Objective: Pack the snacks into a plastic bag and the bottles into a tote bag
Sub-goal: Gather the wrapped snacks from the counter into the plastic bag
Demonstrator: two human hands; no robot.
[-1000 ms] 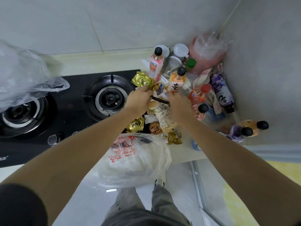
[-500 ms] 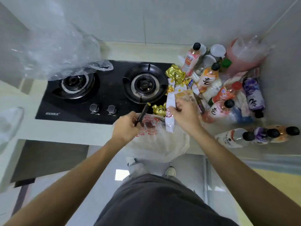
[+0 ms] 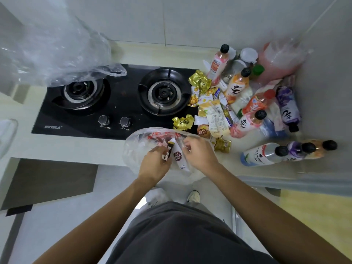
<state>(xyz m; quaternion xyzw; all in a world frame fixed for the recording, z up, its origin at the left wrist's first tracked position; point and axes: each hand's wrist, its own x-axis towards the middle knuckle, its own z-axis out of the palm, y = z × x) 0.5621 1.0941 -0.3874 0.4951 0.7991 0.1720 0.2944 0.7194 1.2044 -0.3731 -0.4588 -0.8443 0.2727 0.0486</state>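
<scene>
A white plastic bag (image 3: 137, 147) with red print hangs open at the counter's front edge. Over its mouth, my left hand (image 3: 154, 164) grips a thin black snack stick (image 3: 167, 152). Beside it, my right hand (image 3: 198, 153) holds a long white snack packet (image 3: 179, 158) that points down into the bag. Loose snacks lie just beyond on the counter: gold wrappers (image 3: 182, 121), a yellow and white packet (image 3: 215, 119). Several drink bottles (image 3: 247, 122) stand or lie in the right corner, and three lie side by side (image 3: 264, 154) near the front.
A black two-burner gas hob (image 3: 118, 100) fills the counter's left and middle. A crumpled clear plastic bag (image 3: 55, 52) hangs over the left burner. A pink container in plastic (image 3: 280, 60) sits in the far corner against the walls. My legs and shoes are below.
Both hands have drawn back from the snack pile to the bag's mouth, each bringing a snack: the black stick on the left, the white packet on the right.
</scene>
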